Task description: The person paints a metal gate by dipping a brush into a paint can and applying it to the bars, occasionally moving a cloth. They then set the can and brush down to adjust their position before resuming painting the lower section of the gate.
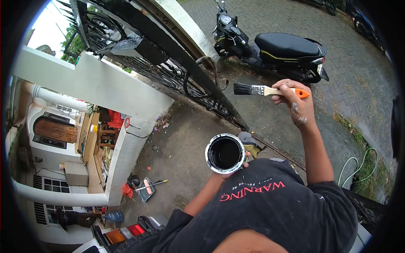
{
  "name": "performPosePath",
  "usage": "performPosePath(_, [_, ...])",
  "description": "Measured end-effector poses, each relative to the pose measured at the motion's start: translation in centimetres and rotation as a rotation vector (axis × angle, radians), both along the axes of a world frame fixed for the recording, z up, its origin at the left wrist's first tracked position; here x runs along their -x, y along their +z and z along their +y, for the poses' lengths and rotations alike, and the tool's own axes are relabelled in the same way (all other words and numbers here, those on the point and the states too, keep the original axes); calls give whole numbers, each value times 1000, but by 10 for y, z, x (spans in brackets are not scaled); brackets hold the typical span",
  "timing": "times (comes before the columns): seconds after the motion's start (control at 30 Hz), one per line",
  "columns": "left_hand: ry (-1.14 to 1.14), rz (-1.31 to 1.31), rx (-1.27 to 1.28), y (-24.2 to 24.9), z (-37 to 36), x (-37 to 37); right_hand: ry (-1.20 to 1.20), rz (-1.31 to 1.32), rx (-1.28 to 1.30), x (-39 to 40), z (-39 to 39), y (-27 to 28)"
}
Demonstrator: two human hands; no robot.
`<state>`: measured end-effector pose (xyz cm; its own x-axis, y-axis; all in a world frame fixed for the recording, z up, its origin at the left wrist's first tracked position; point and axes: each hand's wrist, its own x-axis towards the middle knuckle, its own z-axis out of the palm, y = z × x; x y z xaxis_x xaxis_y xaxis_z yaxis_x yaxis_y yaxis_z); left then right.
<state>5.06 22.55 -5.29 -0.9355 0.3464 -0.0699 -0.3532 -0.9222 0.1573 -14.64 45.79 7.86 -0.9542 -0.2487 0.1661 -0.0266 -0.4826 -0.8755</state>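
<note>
My right hand point(297, 101) is closed around the wooden handle of a paintbrush point(271, 91), which has an orange end and dark bristles pointing left. Below and to its left, my left hand point(244, 162) grips an open paint can point(209, 157) from beneath and the side. Black paint point(225, 152) fills the can's inside, and its white rim is smeared with dark paint. The brush is held above the can and apart from it. Whitish paint spots mark my right hand near the thumb and wrist. Beyond the brush stands a black metal gate point(192, 82).
A black scooter point(287, 46) is parked on the paving beyond the gate. A paint roller point(147, 186) lies on a tray at left, near red and black bags. A white wall point(126, 101), a vehicle's tail light point(136, 230) and a green hose point(358, 168) are around me.
</note>
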Motion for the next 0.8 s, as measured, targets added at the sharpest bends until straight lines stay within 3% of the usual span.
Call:
performPosePath(0.07, [-10,-15,-38,-6,-1,0,-24,-77,59,-9,15,-2])
performPosePath(0.27, [-49,-22,-41,3,13,12,80,142,196,-34,30,35])
performPosePath(0.37, [30,-134,148,-4,14,11,178,234,228,-49,20,45])
performPosePath(0.43, [49,-148,258,-4,16,13,174,273,148,-58,8,48])
performPosePath(0.53, [26,-142,134,11,23,18,244,279,-31,-66,1,54])
performPosePath(0.7, [55,-141,95,-18,14,18,178,609,-231,-62,-14,57])
performPosePath(0.8, [95,-6,330,-22,16,18,157,747,-284,-57,-23,57])
